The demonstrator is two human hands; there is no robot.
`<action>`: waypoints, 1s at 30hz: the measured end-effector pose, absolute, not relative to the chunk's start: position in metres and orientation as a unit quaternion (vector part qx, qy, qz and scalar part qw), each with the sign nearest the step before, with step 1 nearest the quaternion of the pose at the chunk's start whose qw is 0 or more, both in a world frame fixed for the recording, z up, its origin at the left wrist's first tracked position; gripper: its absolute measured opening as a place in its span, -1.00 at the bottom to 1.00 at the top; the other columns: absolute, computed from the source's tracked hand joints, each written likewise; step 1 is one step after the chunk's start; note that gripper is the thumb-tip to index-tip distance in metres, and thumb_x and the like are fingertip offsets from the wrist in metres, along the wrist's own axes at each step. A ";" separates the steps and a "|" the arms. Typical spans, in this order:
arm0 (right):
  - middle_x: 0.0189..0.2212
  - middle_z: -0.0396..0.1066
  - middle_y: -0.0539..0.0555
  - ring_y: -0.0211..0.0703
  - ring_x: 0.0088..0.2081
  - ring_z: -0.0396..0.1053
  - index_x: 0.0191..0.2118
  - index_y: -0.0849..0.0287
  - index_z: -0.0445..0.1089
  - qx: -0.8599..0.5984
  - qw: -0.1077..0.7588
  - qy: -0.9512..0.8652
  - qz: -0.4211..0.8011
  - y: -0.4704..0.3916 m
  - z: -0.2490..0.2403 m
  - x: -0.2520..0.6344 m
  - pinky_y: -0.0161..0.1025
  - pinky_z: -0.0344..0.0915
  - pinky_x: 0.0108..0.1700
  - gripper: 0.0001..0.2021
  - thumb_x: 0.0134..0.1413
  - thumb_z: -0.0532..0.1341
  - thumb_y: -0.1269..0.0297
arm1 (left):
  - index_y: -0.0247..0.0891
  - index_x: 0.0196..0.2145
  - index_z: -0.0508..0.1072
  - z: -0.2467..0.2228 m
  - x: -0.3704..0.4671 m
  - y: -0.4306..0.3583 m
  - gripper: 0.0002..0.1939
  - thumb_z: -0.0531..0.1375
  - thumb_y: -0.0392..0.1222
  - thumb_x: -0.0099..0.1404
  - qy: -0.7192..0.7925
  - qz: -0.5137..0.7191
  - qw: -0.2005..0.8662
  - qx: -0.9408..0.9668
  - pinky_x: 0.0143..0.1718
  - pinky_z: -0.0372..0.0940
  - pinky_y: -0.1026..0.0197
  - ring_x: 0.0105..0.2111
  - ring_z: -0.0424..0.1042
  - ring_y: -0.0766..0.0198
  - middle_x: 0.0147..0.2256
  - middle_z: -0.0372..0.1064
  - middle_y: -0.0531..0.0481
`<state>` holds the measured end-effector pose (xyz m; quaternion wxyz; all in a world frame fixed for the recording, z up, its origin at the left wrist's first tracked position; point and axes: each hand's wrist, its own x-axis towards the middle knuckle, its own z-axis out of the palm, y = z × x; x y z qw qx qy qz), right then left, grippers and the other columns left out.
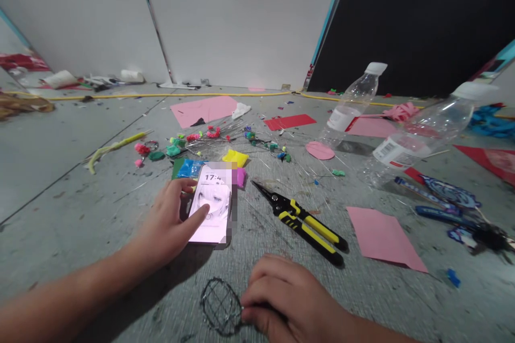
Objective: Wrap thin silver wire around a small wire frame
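Note:
My left hand [176,215] holds a smartphone [207,228] by its left side, the thumb lying across the lit screen. The screen shows a clock and a pale drawn picture. Lower down, my right hand [281,297] is closed, with thumb and forefinger pinching the edge of a round twisted-wire frame [220,306]. Thin wires cross inside this frame. Pliers [300,221] with black and yellow handles lie apart on the floor, between the phone and a pink paper square [384,237]. Blue, yellow and magenta packets [235,158] sit just beyond the phone.
Two clear plastic bottles [418,134] stand tilted-looking at the right. Behind the phone lie several wires with coloured clay bits [177,146]. Pink paper [205,110], a red strip [290,121] and a yellow-green stick [120,144] lie farther off. White panels [241,21] rise at the back.

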<state>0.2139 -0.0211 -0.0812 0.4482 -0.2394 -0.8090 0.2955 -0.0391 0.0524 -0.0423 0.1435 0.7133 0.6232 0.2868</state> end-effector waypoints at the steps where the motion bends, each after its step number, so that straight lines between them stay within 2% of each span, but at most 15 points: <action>1: -0.37 0.49 0.04 -0.21 -0.36 0.40 -0.21 0.16 0.50 -0.238 0.447 -0.810 0.295 -0.021 -0.081 0.214 -0.29 0.32 -0.31 -0.90 0.41 0.27 0.35 | -0.20 0.00 0.35 -0.042 -0.039 0.052 -0.57 0.18 0.12 0.30 0.622 0.288 0.144 0.714 0.05 0.40 -0.33 -0.01 0.49 -0.18 -0.01 0.48 -0.30; 5: -0.37 0.49 0.04 -0.22 -0.37 0.40 -0.21 0.17 0.50 -0.235 0.449 -0.811 0.293 -0.021 -0.082 0.214 -0.30 0.32 -0.32 -0.90 0.40 0.27 0.35 | -0.19 0.00 0.37 -0.042 -0.039 0.051 -0.53 0.21 0.10 0.23 0.619 0.287 0.148 0.716 0.08 0.38 -0.33 0.02 0.48 -0.20 0.00 0.48 -0.31; 10: -0.38 0.47 0.04 -0.21 -0.37 0.39 -0.20 0.17 0.50 -0.236 0.446 -0.814 0.288 -0.021 -0.082 0.215 -0.30 0.33 -0.33 -0.91 0.41 0.26 0.36 | -0.19 -0.01 0.37 -0.041 -0.039 0.053 -0.52 0.26 0.10 0.20 0.625 0.292 0.147 0.708 -0.01 0.42 -0.24 -0.05 0.50 -0.14 -0.03 0.47 -0.26; 13: -0.37 0.48 0.03 -0.23 -0.38 0.39 -0.19 0.17 0.50 -0.236 0.457 -0.809 0.286 -0.021 -0.079 0.215 -0.32 0.34 -0.34 -0.91 0.42 0.26 0.36 | -0.20 -0.02 0.38 -0.040 -0.039 0.047 -0.62 0.22 0.08 0.33 0.613 0.327 0.120 0.709 -0.07 0.44 -0.18 -0.11 0.49 -0.08 -0.07 0.46 -0.21; 16: -0.34 0.49 0.04 -0.25 -0.36 0.40 -0.15 0.17 0.48 -0.230 0.481 -0.802 0.271 -0.021 -0.075 0.215 -0.35 0.37 -0.33 -0.92 0.46 0.25 0.35 | -0.16 0.01 0.38 -0.037 -0.036 0.030 -0.77 0.19 -0.09 0.44 0.528 0.388 0.083 0.751 -0.08 0.43 -0.09 -0.13 0.46 0.00 -0.12 0.42 -0.12; 18: -0.33 0.49 0.03 -0.25 -0.36 0.40 -0.13 0.16 0.47 -0.225 0.499 -0.800 0.245 -0.021 -0.073 0.216 -0.36 0.37 -0.33 -0.91 0.49 0.23 0.33 | -0.10 0.04 0.38 -0.035 -0.033 0.014 -0.76 0.16 -0.27 0.44 0.433 0.400 0.127 0.797 -0.02 0.43 -0.02 -0.05 0.45 0.03 -0.05 0.42 -0.11; 19: -0.33 0.48 0.03 -0.25 -0.35 0.41 -0.12 0.16 0.46 -0.222 0.505 -0.801 0.231 -0.021 -0.073 0.216 -0.35 0.38 -0.33 -0.90 0.50 0.22 0.32 | -0.09 0.12 0.37 -0.033 -0.031 0.007 -0.65 0.15 -0.32 0.42 0.377 0.394 0.167 0.821 0.01 0.45 0.01 -0.01 0.47 0.02 -0.02 0.44 -0.12; 20: -0.33 0.48 0.04 -0.24 -0.35 0.41 -0.11 0.16 0.46 -0.218 0.511 -0.803 0.215 -0.021 -0.072 0.217 -0.35 0.38 -0.33 -0.89 0.52 0.19 0.31 | -0.09 0.19 0.34 -0.032 -0.029 0.000 -0.56 0.17 -0.31 0.39 0.312 0.387 0.208 0.843 -0.03 0.48 0.04 -0.01 0.49 0.01 -0.01 0.47 -0.14; 22: -0.33 0.48 0.04 -0.22 -0.35 0.42 -0.07 0.17 0.46 -0.211 0.521 -0.805 0.189 -0.021 -0.071 0.218 -0.32 0.40 -0.32 -0.86 0.54 0.15 0.31 | -0.10 0.22 0.33 -0.030 -0.023 -0.010 -0.47 0.29 -0.25 0.32 0.231 0.347 0.295 0.860 -0.14 0.53 0.12 -0.13 0.54 0.05 -0.07 0.51 -0.12; 25: -0.34 0.46 0.04 -0.22 -0.34 0.43 -0.03 0.18 0.44 -0.204 0.528 -0.805 0.178 -0.021 -0.070 0.220 -0.31 0.41 -0.33 -0.85 0.56 0.12 0.31 | -0.07 0.06 0.42 -0.031 -0.015 -0.016 -0.62 0.34 -0.29 0.33 0.245 0.328 0.346 0.844 -0.23 0.50 0.19 -0.24 0.54 0.15 -0.18 0.52 -0.04; 30: -0.36 0.45 0.01 -0.23 -0.36 0.43 -0.04 0.17 0.43 -0.206 0.523 -0.809 0.170 -0.019 -0.073 0.219 -0.33 0.38 -0.37 -0.87 0.55 0.16 0.29 | -0.07 0.02 0.46 -0.040 -0.008 -0.015 -0.71 0.37 -0.09 0.38 0.271 0.349 0.363 0.820 -0.27 0.45 0.21 -0.28 0.49 0.19 -0.21 0.46 0.00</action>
